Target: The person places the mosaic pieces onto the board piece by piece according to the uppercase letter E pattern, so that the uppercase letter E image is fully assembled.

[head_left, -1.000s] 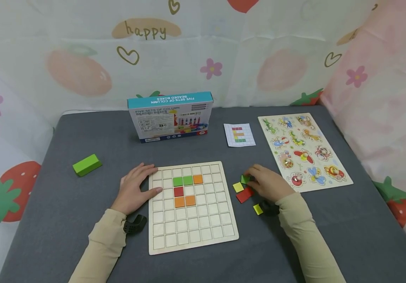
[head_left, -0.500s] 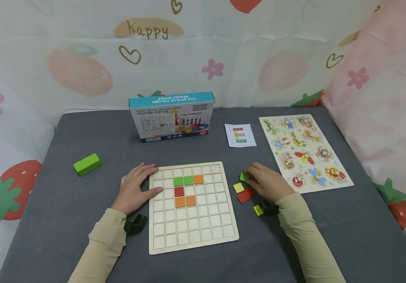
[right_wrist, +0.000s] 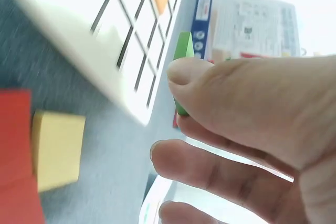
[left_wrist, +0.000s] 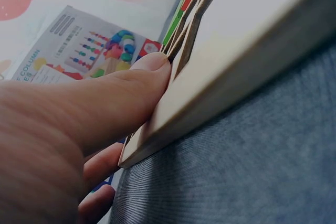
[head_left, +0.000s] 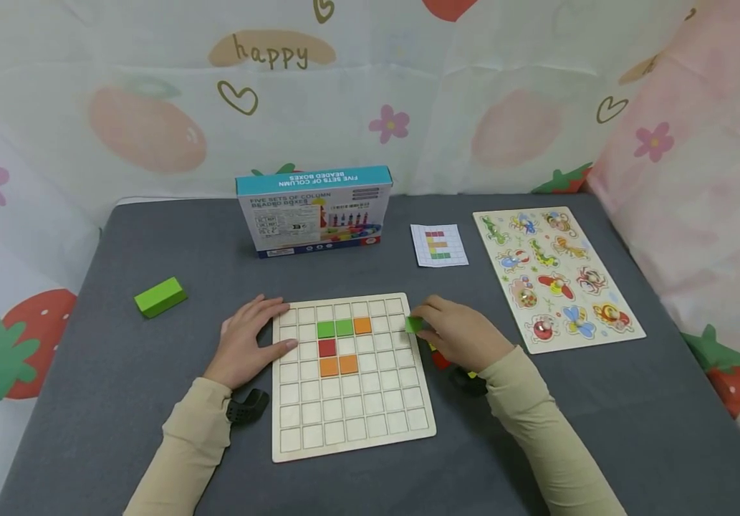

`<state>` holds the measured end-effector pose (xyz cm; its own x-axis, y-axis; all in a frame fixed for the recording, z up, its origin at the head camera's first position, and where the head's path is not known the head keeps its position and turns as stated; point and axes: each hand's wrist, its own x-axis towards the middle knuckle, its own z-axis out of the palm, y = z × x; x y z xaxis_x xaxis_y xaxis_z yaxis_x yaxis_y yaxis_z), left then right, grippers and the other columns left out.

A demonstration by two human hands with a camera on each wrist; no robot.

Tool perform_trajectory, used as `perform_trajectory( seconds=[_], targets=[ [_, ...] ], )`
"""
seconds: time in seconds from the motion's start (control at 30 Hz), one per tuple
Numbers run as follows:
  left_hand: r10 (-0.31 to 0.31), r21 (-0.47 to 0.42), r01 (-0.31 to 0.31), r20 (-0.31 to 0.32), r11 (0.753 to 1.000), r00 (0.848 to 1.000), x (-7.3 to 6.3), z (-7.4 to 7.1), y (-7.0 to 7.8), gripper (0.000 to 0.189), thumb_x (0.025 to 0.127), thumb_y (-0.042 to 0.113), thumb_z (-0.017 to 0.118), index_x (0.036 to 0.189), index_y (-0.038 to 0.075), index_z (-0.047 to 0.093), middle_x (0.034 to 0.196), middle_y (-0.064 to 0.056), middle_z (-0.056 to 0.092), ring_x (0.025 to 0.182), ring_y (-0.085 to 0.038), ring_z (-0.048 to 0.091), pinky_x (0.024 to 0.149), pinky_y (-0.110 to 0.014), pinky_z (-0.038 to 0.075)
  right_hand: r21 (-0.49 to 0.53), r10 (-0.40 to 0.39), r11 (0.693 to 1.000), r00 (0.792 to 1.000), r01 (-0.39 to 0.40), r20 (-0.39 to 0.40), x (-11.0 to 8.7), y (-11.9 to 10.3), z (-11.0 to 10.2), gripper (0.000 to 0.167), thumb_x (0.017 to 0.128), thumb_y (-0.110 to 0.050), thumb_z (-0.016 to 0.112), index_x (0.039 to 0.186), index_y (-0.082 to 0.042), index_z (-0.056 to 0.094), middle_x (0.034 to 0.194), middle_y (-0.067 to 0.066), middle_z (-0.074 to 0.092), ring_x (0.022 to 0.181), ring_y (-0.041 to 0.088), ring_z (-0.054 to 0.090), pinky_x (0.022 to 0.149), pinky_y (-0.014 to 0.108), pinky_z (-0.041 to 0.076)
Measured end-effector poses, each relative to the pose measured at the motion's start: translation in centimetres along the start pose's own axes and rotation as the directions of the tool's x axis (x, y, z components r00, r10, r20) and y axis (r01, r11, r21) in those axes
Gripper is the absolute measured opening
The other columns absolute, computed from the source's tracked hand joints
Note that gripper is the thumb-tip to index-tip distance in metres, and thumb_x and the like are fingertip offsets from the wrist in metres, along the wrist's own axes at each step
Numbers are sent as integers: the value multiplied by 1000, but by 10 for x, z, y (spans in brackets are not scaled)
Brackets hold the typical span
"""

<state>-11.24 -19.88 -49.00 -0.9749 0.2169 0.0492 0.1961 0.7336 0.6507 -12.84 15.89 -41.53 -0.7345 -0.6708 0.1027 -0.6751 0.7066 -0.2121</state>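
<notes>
A green square tile (head_left: 413, 325) is pinched between thumb and finger of my right hand (head_left: 460, 333), near the right edge of the wooden grid board (head_left: 353, 408). In the right wrist view the green tile (right_wrist: 184, 51) stands on edge under the thumb. My left hand (head_left: 243, 347) rests at the board's upper left, its thumb (left_wrist: 149, 72) on the rim and the fingers stretched along the edge. On the board lie two green tiles (head_left: 334, 328), an orange tile (head_left: 362, 325), a red tile (head_left: 327, 347) and two more orange tiles (head_left: 339, 365).
Red tiles (right_wrist: 16, 150) and a yellow tile (right_wrist: 60, 148) lie right of the board, partly hidden by my right hand in the head view. A pattern card (head_left: 439, 246), a carton (head_left: 314, 215), an insect puzzle board (head_left: 556, 279) and a green block (head_left: 160, 297) are farther off.
My right hand has lifted the green tile from the loose pile and moved left to the board's right edge. The left hand has stayed in place.
</notes>
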Motion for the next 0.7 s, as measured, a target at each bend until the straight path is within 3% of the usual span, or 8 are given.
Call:
perform_trajectory(
  seconds=[0.7],
  targets=[
    [6, -6, -6, -3, 1000, 1000, 0, 0, -1, 66, 82, 38, 75, 139, 13, 51, 148, -11, 41, 144, -34, 21, 109, -60, 14, 6, -232, 973, 972, 232, 32, 15, -46, 26, 16, 85, -14, 73, 100, -10, 68, 98, -1, 65, 85, 10, 64, 74, 25, 55]
  ],
)
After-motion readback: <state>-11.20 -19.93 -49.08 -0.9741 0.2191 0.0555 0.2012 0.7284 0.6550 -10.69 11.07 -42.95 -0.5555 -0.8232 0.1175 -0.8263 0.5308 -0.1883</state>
